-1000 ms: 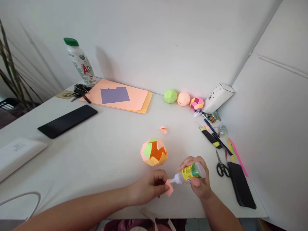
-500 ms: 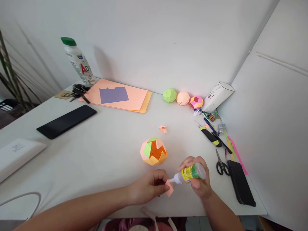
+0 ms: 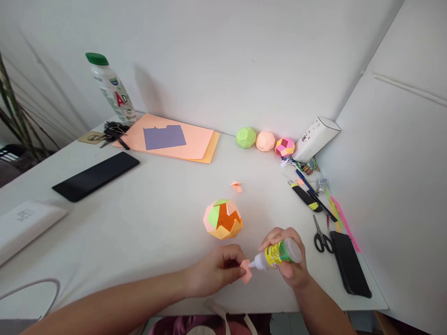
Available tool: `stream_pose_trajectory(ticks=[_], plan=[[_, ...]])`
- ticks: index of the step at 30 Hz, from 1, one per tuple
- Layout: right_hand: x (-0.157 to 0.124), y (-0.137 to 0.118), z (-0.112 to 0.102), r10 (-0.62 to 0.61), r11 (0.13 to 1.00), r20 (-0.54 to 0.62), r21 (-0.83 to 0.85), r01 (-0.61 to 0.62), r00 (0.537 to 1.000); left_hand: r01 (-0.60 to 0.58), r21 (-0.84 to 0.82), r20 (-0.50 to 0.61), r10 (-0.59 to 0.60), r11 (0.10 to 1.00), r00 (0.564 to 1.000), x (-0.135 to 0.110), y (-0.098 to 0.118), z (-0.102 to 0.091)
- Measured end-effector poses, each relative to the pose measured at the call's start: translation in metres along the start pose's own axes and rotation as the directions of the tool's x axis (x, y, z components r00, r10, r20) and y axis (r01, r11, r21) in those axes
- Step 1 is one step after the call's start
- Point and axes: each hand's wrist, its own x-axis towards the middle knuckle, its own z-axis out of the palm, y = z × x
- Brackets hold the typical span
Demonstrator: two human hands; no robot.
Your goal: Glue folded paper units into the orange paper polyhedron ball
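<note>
Between the thumb and fingers of my left hand (image 3: pixel 220 272) is a small folded piece of pink paper (image 3: pixel 247 275). My right hand (image 3: pixel 296 265) is wrapped round a glue bottle (image 3: pixel 277 254) with a yellow and green label. The bottle is tilted, and its white nozzle points left at the upper edge of the pink paper. Just beyond my hands sits a faceted paper ball (image 3: pixel 213 217) in pink, green and orange, with an opening that shows its orange inside. Behind it lies a small folded pink paper scrap (image 3: pixel 237 186).
Three finished-looking paper balls (image 3: pixel 265 141) stand by the wall. Pink and orange sheets (image 3: pixel 199 144) lie at the back left, near a plastic bottle (image 3: pixel 117 95). A black phone (image 3: pixel 350 265), scissors (image 3: pixel 321 238) and a utility knife (image 3: pixel 306 197) are on the right. A black slab (image 3: pixel 98 176) lies left.
The glue bottle and my right hand have shifted very slightly to the right, the nozzle staying at the paper's edge. My left hand keeps its hold on the pink paper.
</note>
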Motion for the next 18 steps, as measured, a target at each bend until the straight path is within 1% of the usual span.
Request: stream_pose_trajectory(ticks=[6, 9, 14, 18], plan=[[-0.0006, -0.0011, 0.0013, -0.027, 0.998, -0.015, -0.051, 0.026, 1.000, -0.012, 0.035, -0.001, 0.012, 0.999, 1.000, -0.0002, -0.0020, -0.0002], [-0.0004, -0.0013, 0.0015, -0.039, 0.998, -0.010, -0.049, 0.038, 0.999, -0.013, 0.040, -0.001, 0.013, 0.999, 1.000, -0.0010, -0.0023, -0.0006], [0.0000, -0.0017, 0.0010, -0.017, 0.999, 0.002, -0.042, 0.017, 1.000, -0.014, 0.061, 0.000, 0.014, 0.998, 1.000, -0.0013, -0.0006, -0.0011], [0.0000, -0.0002, 0.0011, -0.030, 0.999, 0.000, -0.038, 0.030, 1.000, -0.017, 0.064, 0.000, 0.017, 0.998, 1.000, -0.0010, 0.0000, -0.0010]])
